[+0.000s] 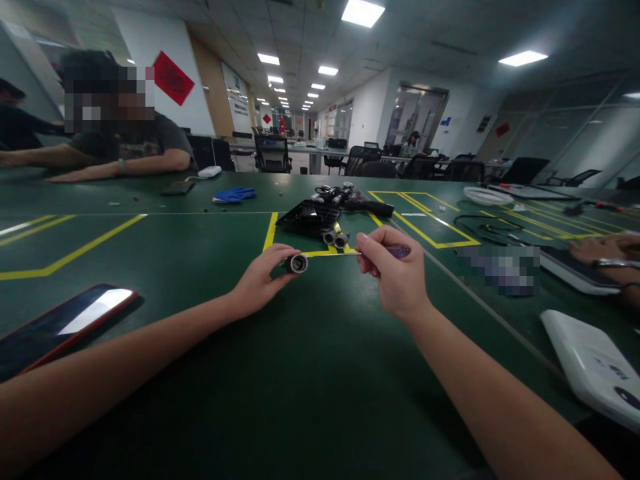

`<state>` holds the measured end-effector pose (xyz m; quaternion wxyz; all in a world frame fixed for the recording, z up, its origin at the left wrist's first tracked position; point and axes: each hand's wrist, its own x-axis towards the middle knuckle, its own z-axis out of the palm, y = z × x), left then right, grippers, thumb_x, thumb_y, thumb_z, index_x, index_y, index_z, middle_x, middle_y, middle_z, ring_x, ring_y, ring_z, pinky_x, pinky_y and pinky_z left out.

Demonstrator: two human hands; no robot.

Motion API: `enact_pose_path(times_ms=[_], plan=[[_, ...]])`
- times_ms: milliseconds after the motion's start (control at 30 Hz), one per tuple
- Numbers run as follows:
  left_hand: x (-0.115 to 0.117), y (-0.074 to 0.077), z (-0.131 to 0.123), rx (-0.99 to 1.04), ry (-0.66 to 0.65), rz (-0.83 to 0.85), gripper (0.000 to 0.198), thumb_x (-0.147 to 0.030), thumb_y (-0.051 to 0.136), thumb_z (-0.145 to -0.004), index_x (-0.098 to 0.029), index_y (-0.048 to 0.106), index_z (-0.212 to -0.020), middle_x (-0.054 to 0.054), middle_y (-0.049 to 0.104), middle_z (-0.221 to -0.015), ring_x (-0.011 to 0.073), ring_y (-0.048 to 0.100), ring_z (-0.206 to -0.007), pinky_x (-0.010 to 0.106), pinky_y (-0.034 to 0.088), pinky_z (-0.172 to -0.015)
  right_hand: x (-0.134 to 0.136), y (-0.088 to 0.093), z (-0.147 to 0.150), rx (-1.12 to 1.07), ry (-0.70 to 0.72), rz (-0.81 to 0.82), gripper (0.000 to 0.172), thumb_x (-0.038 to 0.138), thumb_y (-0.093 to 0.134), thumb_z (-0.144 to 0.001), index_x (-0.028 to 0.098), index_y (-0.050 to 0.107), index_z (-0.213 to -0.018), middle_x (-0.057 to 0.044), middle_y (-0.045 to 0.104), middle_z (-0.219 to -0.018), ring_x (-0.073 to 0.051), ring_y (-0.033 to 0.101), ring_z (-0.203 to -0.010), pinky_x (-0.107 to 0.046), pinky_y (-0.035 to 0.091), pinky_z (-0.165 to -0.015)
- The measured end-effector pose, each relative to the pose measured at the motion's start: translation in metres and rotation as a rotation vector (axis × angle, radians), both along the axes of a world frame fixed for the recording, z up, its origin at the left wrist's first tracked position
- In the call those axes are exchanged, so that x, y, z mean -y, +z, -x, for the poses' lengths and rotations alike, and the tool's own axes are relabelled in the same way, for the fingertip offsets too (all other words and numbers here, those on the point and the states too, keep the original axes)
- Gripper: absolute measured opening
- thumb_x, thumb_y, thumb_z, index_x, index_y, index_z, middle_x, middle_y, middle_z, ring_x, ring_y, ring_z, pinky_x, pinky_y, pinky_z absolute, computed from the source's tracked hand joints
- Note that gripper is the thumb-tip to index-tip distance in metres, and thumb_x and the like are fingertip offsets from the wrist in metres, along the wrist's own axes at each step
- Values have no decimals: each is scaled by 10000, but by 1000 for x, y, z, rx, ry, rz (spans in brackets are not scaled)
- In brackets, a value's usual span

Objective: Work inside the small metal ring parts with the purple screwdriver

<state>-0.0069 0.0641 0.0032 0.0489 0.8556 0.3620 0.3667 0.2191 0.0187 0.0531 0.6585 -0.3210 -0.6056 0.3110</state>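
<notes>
My left hand [260,281] is closed around a short dark cylindrical part [299,264], its round, metal-rimmed end facing me. Inside that rim is a recess whose details are too small to make out. My right hand [400,280] grips a screwdriver [399,251] by its purplish handle. The thin shaft points left and its tip is at or close to the cylinder's rim; whether it touches, I cannot tell. Just beyond my hands are a black tray [306,220] and two grey tubular parts [336,239] side by side, with more dark and metallic parts [333,193] behind.
A phone [65,327] lies left of my left forearm. To the right are a white device [593,363], a black cable [493,227] and another person's hand [600,250]. A blue glove [235,195] lies farther back. Across the table a person [145,140] rests their arms.
</notes>
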Motion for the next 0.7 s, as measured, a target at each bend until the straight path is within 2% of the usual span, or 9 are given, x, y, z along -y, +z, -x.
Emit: enact_pose_path(times_ms=[167, 367, 600, 700], plan=[[17, -2, -1, 26, -79, 18, 267, -213, 564, -801, -182, 493, -1057, 69, 559, -1072, 200, 533, -1021, 392, 452, -916, 13, 0, 5, 242, -12, -26, 261, 270, 579, -789, 166, 509, -559, 49, 471, -476, -69, 425, -457, -233, 337, -472], [30, -7, -3, 181, -191, 202, 319, -206, 589, -781, -188, 431, -1057, 72, 565, -1051, 197, 567, -1000, 365, 486, -869, 23, 0, 14, 463, 23, -160, 244, 237, 563, -795, 161, 491, -574, 51, 467, -520, -54, 423, -475, -209, 333, -469], [43, -1, -9, 104, -121, 185, 241, -174, 544, -775, -175, 465, -1003, 44, 555, -938, 153, 555, -850, 285, 478, -742, 31, -7, 22, 582, 62, -255, 188, 195, 560, -798, 159, 506, -621, 52, 482, -554, -42, 419, -478, -192, 331, -465], [45, 0, -11, 90, -124, 183, 97, -244, 534, -795, -166, 496, -838, 22, 550, -811, 136, 533, -736, 268, 453, -667, 35, -11, 25, 620, 76, -278, 167, 191, 552, -802, 161, 520, -641, 45, 495, -560, -52, 431, -488, -203, 347, -479]])
